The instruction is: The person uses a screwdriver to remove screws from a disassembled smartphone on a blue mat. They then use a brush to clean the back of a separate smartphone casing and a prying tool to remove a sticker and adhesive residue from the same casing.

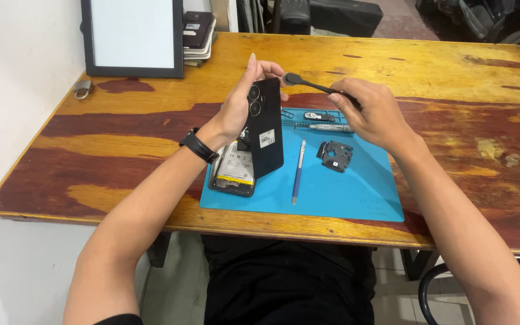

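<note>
Far left, we have a small metal padlock [82, 89] on the worn wooden tabletop [121, 138], just beside a black-framed white board [132, 36] leaning against the wall, with a stack of dark booklets [198, 33] behind it.

Moving in, we see the left hand [236, 108], black watch [199, 145] on the wrist, lifted above the blue rectangular work mat [344, 192]. Its fingers [253, 66] are wrapped round the glossy black phone back cover [265, 129], which stands nearly upright: thumb side on the left edge, fingertips curling over the top edge, the two round camera rings facing us. The cover's lower end comes down over the opened phone body [233, 174] with its pale battery showing, lying flat on the mat's left edge; we cannot tell whether the two touch.

Across to the centre: a slim blue pen-shaped tool [298, 171] lies lengthwise on the mat, and beside it a small dark grey camera bracket [334, 156]. Beyond them, a silver screwdriver [326, 127] and small metal parts [319, 115] rest near the mat's far edge.

On the right, the right hand [374, 114] hovers above the mat, fingers pinched shut on a thin black spudger [311, 85], whose rounded tip sits just beside the top corner of the cover.
</note>
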